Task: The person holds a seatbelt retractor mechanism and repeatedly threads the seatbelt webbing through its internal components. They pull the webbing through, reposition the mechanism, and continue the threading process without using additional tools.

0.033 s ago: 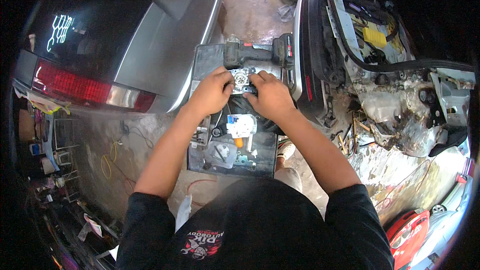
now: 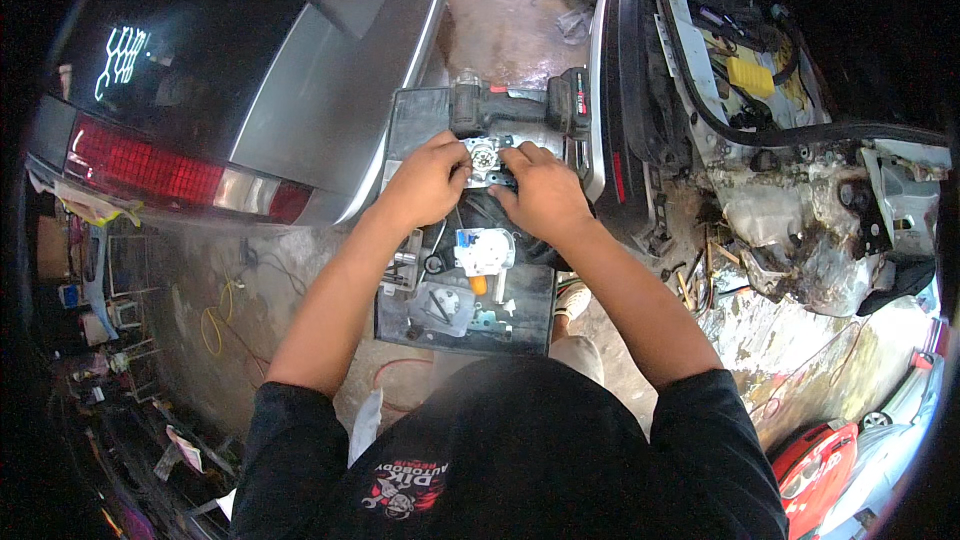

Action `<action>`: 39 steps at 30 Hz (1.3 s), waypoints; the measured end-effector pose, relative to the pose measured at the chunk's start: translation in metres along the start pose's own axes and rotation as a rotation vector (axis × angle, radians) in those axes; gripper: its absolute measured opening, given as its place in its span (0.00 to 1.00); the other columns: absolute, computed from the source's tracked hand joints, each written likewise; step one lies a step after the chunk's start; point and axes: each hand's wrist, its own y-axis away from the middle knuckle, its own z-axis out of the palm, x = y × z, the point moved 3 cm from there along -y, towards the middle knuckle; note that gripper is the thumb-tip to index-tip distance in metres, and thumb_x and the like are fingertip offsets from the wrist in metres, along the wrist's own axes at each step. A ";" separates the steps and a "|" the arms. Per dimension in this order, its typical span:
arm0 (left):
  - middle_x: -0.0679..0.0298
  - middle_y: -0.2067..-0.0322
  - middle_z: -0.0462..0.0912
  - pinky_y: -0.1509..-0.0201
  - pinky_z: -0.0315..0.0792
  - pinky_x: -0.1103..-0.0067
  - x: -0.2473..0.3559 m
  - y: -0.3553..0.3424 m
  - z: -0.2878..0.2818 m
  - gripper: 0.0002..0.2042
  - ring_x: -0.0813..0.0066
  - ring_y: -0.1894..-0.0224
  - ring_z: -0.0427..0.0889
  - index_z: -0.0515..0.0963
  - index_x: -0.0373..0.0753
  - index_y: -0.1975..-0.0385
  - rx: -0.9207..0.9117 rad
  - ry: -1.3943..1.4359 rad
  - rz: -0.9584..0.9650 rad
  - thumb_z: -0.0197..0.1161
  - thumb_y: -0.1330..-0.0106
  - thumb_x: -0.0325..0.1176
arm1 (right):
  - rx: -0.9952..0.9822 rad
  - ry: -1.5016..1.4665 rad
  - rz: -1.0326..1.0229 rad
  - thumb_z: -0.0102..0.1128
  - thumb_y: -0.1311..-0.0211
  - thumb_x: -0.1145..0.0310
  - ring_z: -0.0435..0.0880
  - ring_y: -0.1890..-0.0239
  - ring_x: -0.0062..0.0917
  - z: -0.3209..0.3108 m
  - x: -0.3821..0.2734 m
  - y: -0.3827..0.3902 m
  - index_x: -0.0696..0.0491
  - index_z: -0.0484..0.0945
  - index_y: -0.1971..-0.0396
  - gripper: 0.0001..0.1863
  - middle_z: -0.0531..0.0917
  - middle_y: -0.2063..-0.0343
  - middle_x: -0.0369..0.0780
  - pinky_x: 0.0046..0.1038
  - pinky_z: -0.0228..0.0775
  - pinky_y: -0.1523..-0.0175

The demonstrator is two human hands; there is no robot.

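Observation:
Both hands grip a small silvery metal mechanism with a round, toothed-looking centre [image 2: 484, 157]; its exact kind is too small to make out. My left hand [image 2: 432, 178] is closed on its left side, thumb and fingers pressed together. On the right edge, my right hand [image 2: 543, 185] pinches it with thumb and fingers bent. Just beyond lies a black cordless power tool [image 2: 510, 108] with its battery to the right. Nearer to me, a white plastic housing [image 2: 484, 251] with a blue part sits on the dark work surface. An orange handle [image 2: 478, 285] sticks out below it.
A clear plastic tray [image 2: 441, 308] and small metal parts [image 2: 489, 320] lie on the dark toolbox-like surface [image 2: 520, 330]. A grey car with a red tail light [image 2: 140, 165] stands close on the left. A stripped car body [image 2: 800, 200] is on the right. Cables [image 2: 212, 325] trail over the floor.

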 end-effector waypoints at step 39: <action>0.53 0.66 0.91 0.60 0.81 0.69 -0.037 0.013 0.023 0.10 0.67 0.68 0.88 0.91 0.31 0.58 0.114 0.365 -0.329 0.72 0.29 0.32 | 0.124 0.051 -0.239 0.74 0.37 0.68 0.85 0.51 0.45 0.012 -0.022 -0.016 0.55 0.86 0.61 0.08 0.84 0.60 0.45 0.46 0.79 0.43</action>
